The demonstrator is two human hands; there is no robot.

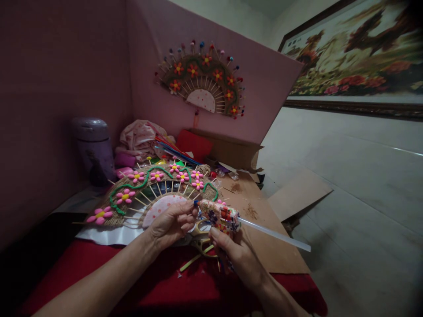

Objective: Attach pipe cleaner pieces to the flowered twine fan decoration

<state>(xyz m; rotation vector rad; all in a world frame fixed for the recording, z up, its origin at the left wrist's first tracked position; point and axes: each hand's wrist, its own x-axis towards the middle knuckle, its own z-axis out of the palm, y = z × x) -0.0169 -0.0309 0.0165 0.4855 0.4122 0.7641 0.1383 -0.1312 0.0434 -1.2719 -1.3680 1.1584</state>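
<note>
Lower centre, a patterned glue gun [220,212] is gripped by the handle in the right hand [234,252], its nozzle turned leftward so that the small blue piece [195,203], pinched in the left hand [172,222], can be met; the piece's shape can't be made out, and the trigger is hidden. The glue stick [274,233] is left jutting rearward, likely for feeding. Scissors [201,241] are half covered beneath. Left of centre, the pink-flowered fan [161,208] is laid within easy reach, partly blocked; upper centre, an orange-flowered fan [205,68] is mounted, seemingly for display, its pins dimly seen.
</note>
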